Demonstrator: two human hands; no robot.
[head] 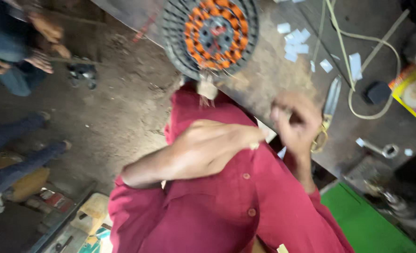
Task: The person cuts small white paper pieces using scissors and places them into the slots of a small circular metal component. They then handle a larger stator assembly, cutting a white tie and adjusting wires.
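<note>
My left hand (pixel 208 149) is curled into a loose fist across my red shirt (pixel 226 206), with a small pale bit at its fingertips. My right hand (pixel 294 122) is blurred. Its fingers are bent inward over the edge of the dark workbench (pixel 273 70), just left of a pair of scissors (pixel 330 105) with yellowish handles. Whether it holds anything cannot be made out. Beyond both hands, a round motor stator (pixel 211 33) with orange copper windings lies at the bench edge.
Small white paper pieces (pixel 296 41) and a pale cord (pixel 358 56) lie on the bench, with a metal socket tool (pixel 381 150) and a yellow box (pixel 414 93) at right. A green surface (pixel 362 220) is lower right. Other people (pixel 16 51) sit on the dirt floor at left.
</note>
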